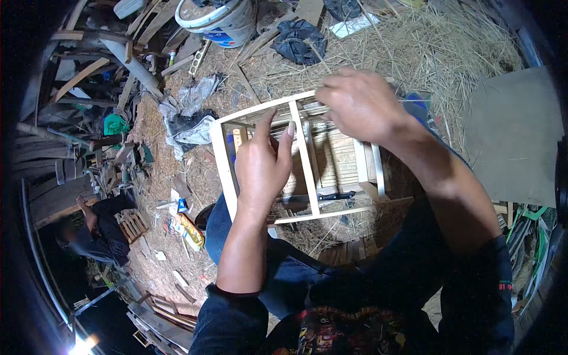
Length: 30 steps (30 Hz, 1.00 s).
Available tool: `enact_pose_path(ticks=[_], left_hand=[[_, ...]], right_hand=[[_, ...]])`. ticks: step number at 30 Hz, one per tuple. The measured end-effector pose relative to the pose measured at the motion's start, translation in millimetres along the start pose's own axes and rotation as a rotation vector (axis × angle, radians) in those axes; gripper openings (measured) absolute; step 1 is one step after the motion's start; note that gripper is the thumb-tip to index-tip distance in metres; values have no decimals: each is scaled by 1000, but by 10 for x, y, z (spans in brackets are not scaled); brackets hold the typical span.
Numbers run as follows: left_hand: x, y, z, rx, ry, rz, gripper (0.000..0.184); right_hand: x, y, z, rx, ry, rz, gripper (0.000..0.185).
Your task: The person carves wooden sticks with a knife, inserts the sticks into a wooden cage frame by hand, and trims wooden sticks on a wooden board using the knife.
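A pale wooden frame [306, 160] with rails and a middle crossbar lies across my lap, with thin slats [340, 155] visible through it. My left hand [260, 168] is over its left half, index finger and thumb stretched apart, the index tip close to the far rail. At the far rail's right end, my right hand [361, 105] has its fingers curled together; what they pinch is hidden. A knife with a black handle [336, 196] lies by the near side of the frame, its blade partly behind the crossbar.
A white bucket [222, 26] and black plastic [300, 42] are at the far side. Straw [438, 47] and wood shavings cover the ground. Scrap wood [80, 77] is piled left, where another person [97, 231] sits. A flat board [512, 136] is at right.
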<state>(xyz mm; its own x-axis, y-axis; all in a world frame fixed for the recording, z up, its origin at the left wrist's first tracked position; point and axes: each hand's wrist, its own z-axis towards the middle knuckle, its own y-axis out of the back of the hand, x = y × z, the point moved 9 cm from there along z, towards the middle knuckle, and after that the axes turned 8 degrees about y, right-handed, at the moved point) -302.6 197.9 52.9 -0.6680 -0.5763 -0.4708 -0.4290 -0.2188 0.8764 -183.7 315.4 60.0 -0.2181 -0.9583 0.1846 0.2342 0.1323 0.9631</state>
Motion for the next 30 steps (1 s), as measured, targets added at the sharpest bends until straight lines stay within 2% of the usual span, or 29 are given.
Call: enact_pose_path(ticks=[4, 5, 6, 8, 9, 13, 17, 22, 26, 28, 30], left_hand=[[42, 297, 21, -92, -75, -40, 41], [92, 462, 36, -166, -29, -115, 37], [49, 665, 41, -266, -111, 29, 42], [113, 858, 80, -364, -148, 260, 51], [242, 849, 137, -284, -53, 251, 59], [506, 768, 193, -191, 97, 214, 58], [649, 757, 231, -195, 78, 181, 58], [640, 757, 222, -234, -46, 183, 59], [761, 758, 251, -219, 10, 85, 61], [863, 732, 262, -174, 129, 49, 55], [822, 742, 253, -173, 133, 57, 54]], right_hand=[[-67, 61, -48, 16, -42, 13, 17], [-86, 40, -50, 54, -68, 20, 21], [-83, 30, -40, 54, -67, 18, 21], [-106, -61, -22, 117, -98, 16, 23], [-96, -55, -14, 116, -94, 16, 23], [-22, -11, 36, 23, -49, 63, 21], [36, -34, 97, 2, -23, 51, 21], [100, -76, 123, -12, -25, 90, 18], [45, 37, 50, 7, -76, 29, 19], [9, 44, 33, 48, -87, 23, 19], [-15, 12, 38, 90, -102, 16, 18]])
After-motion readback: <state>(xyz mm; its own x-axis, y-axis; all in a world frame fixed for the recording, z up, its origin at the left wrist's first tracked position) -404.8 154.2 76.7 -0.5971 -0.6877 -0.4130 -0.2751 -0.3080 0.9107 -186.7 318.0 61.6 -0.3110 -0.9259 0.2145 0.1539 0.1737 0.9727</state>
